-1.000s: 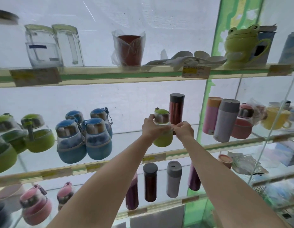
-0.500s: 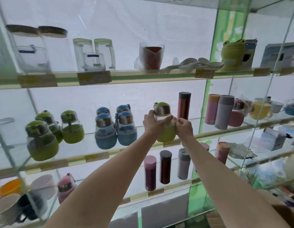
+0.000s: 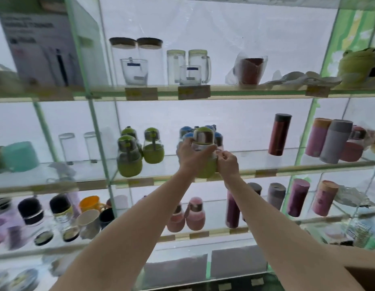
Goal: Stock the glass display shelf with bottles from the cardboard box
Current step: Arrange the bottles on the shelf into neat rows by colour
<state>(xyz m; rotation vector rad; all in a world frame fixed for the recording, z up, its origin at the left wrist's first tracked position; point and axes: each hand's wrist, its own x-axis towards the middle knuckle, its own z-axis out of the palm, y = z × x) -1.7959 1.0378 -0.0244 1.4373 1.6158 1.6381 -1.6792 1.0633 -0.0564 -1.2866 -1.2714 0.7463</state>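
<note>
A green bottle (image 3: 204, 139) with a green cap, clear middle and green sleeve is held in front of the middle glass shelf (image 3: 287, 171). My left hand (image 3: 191, 156) grips its left side, fingers curled round the clear body. My right hand (image 3: 227, 164) pinches the bottle's right side near the sleeve. Right behind the bottle stand several blue bottles (image 3: 185, 131), mostly hidden. Three matching green bottles (image 3: 140, 152) stand further left on the same shelf. A brown corner at the lower right may be the cardboard box (image 3: 365, 276).
A dark red flask (image 3: 280, 134) and pink and grey tumblers (image 3: 329, 139) stand right of my hands. Glass jars and mugs (image 3: 188, 67) fill the upper shelf. Pink bottles (image 3: 185, 215) and flasks sit on the shelf below. Glass dividers (image 3: 102, 143) separate the bays.
Both hands carried the green bottle leftward along the middle shelf, away from the dark red flask, to in front of the blue bottles. The view swung left too.
</note>
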